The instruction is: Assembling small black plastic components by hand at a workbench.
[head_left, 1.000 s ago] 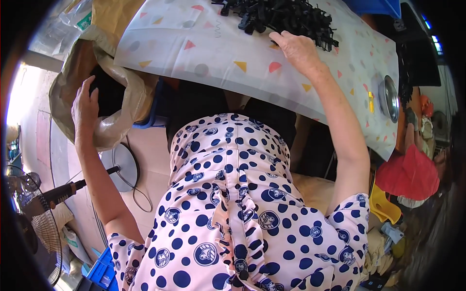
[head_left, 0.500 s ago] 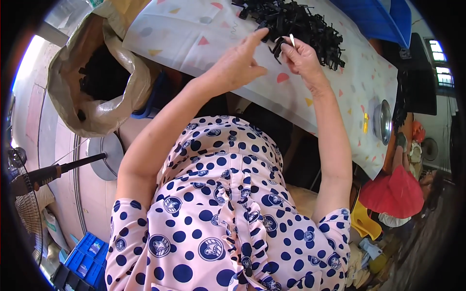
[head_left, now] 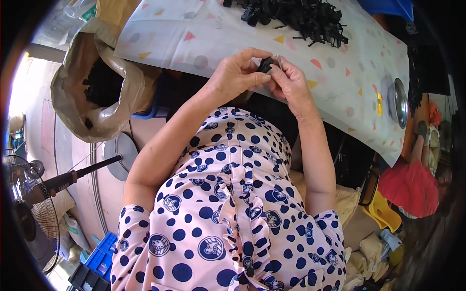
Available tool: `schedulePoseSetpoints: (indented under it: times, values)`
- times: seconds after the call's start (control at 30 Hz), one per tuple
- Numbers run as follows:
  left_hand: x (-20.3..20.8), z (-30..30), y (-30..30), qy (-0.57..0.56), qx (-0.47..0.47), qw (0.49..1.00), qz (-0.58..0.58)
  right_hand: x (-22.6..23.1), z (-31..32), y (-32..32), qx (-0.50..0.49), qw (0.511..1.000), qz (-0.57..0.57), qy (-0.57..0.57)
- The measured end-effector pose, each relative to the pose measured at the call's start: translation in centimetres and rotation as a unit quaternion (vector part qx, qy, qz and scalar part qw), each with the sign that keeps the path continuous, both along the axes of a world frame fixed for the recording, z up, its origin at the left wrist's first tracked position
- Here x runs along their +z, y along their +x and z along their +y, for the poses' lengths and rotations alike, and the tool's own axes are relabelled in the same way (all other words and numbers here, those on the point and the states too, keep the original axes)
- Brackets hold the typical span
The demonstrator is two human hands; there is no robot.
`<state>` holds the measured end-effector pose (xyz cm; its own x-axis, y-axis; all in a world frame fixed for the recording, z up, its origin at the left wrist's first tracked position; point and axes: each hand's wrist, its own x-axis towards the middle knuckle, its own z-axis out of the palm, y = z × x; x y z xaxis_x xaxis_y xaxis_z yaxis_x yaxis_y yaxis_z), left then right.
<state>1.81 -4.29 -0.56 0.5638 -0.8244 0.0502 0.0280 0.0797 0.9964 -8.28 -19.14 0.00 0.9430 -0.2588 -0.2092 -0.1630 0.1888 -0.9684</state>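
Above the near edge of the table, my two hands meet around a small black part (head_left: 265, 64), seemingly plastic. My left hand (head_left: 237, 73) is closed, pinching the part between thumb and forefinger. Close against it, my right hand (head_left: 291, 88) is closed too, with a thin pale blade-like tool (head_left: 279, 62) sticking up from its fingers. Whether the tool touches the part is too small to tell. Farther back lies a heap of similar black parts (head_left: 303, 22) on the patterned white tablecloth (head_left: 213, 34).
Left of the table stands an open woven sack (head_left: 65, 99) with black pieces inside. A metal bowl (head_left: 399, 103) and a yellow object (head_left: 379, 104) sit at the table's right. A fan (head_left: 43, 218) is at far left; a person in red (head_left: 412, 189) is at right.
Both hands have drawn back from the heap toward my body. My left hand, open with its forefinger stretched out before, has closed on the black part that was at my right hand.
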Motion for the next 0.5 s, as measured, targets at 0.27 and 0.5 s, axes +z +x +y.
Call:
schedulePoseSetpoints:
  times: [0.27, 0.5]
  values:
    - [0.3, 0.8, -2.5, 0.046, 0.027, 0.993, 0.103, 0.0, 3.2, -2.5, -0.036, 0.996, -0.049, -0.06]
    - [-0.2, 0.9, -3.0, 0.06, 0.089, 0.993, 0.045, -1.0, 4.5, -1.6, -0.046, 0.997, -0.061, -0.025]
